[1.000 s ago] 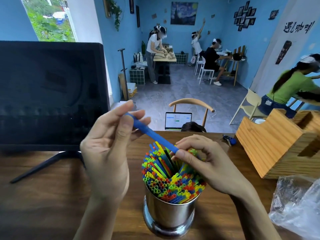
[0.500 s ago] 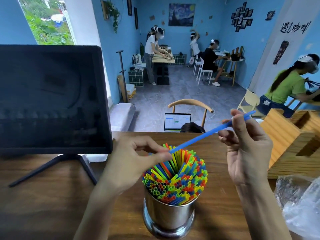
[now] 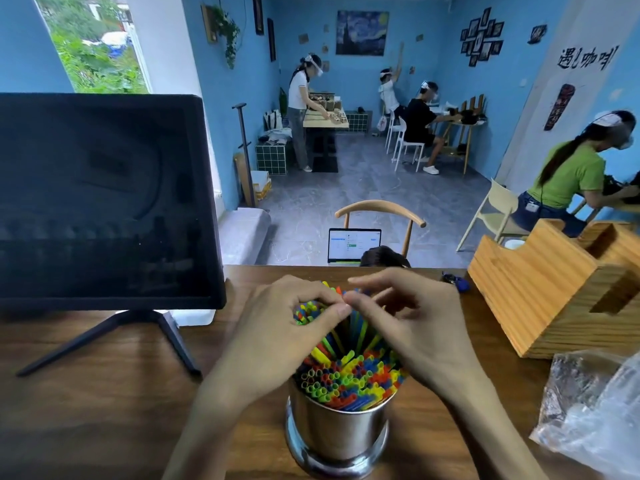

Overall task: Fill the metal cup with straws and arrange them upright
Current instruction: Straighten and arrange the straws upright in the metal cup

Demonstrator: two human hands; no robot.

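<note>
The blue straw I held aloft is down among the straws (image 3: pixel 346 368) now. My left hand (image 3: pixel 277 327) and right hand (image 3: pixel 415 320) pinch at the tops, grip curled, above the packed metal cup (image 3: pixel 337 434) on the counter (image 3: pixel 104 410); only straightening seems left.

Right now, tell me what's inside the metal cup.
The metal cup is packed with coloured straws, their open ends showing above the rim. The left hand and right hand cover the far tops. The cup's steel wall hides everything lower down.

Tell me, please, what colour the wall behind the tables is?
The wall is light blue, seen clearly in the head view.
</note>
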